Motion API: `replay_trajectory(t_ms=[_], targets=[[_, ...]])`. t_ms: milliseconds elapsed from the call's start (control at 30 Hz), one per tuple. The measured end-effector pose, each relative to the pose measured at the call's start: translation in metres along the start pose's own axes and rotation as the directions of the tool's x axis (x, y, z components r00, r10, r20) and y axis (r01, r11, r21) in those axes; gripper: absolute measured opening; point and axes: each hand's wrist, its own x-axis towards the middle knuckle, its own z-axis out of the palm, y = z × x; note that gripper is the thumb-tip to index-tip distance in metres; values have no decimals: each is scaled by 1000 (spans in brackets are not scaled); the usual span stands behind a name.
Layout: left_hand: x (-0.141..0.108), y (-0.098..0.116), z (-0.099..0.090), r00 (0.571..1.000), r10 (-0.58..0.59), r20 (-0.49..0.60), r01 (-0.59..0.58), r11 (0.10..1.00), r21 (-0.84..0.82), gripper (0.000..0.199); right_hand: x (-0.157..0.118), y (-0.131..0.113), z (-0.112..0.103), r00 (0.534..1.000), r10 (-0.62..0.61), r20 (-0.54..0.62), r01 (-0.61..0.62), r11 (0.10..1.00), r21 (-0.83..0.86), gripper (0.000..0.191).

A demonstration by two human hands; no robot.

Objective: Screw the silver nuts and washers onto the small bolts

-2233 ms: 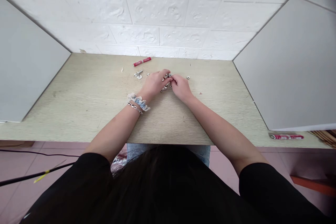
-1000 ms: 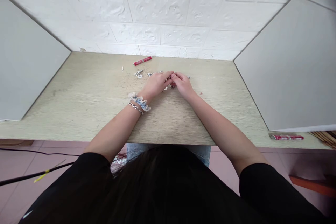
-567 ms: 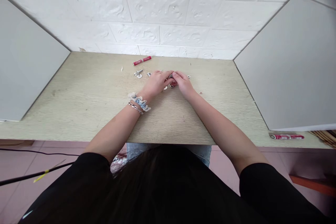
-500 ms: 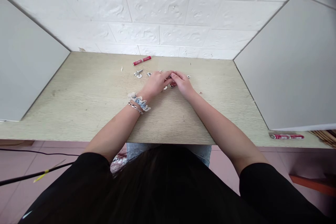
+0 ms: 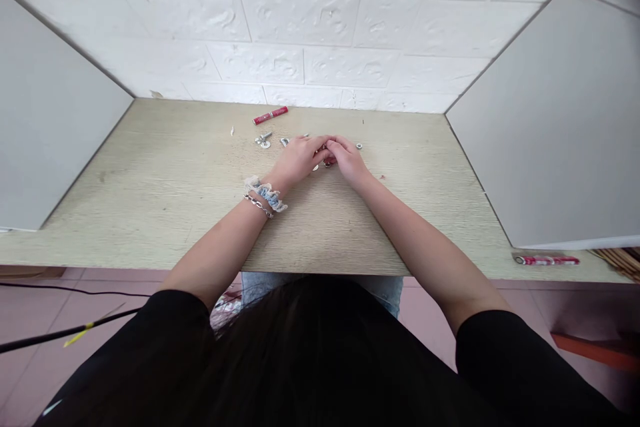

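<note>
My left hand (image 5: 298, 160) and my right hand (image 5: 349, 160) meet over the middle of the table, their fingertips closed together. What they pinch is mostly hidden; a small reddish, shiny bit (image 5: 328, 162) shows just below the fingers, and I cannot tell whether it is held. A pale washer-like piece (image 5: 315, 167) peeks out beneath my left hand. To the left lie a bolt (image 5: 267, 137) and a washer (image 5: 266, 145), with another small metal piece (image 5: 285, 142) against my left hand. Just right of my right hand is a nut (image 5: 359, 146).
A red marker-like tube (image 5: 271, 115) lies near the white brick wall (image 5: 280, 67). A second red tube (image 5: 547, 260) rests at the table's right front edge. Grey panels stand on the left (image 5: 55, 113) and right (image 5: 550, 127) of the wooden table (image 5: 320, 233).
Both hands stay in nearly the same place, with only slight finger movement. The loose metal pieces on the table have not visibly moved.
</note>
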Motion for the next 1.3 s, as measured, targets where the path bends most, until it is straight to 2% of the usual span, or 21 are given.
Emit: replay_trajectory(t_ms=[467, 867, 1133, 1300], targets=[[-1, -1, 0, 1000, -4, -10, 3, 1000, -16, 35, 0, 3, 0, 1000, -18, 5, 19, 1000, -21, 11], [-1, -3, -1, 1000, -19, -21, 18, 999, -36, 29, 1, 5, -1, 999, -46, 5, 46, 999, -17, 17], [-1, -5, 1, 1000, 28, -7, -28, 997, -75, 29, 4, 16, -4, 995, -92, -38, 89, 993, -75, 57], [-1, -6, 2, 1000, 17, -25, -19, 996, -90, 30, 5, 15, -3, 996, -88, -34, 85, 992, -93, 61]])
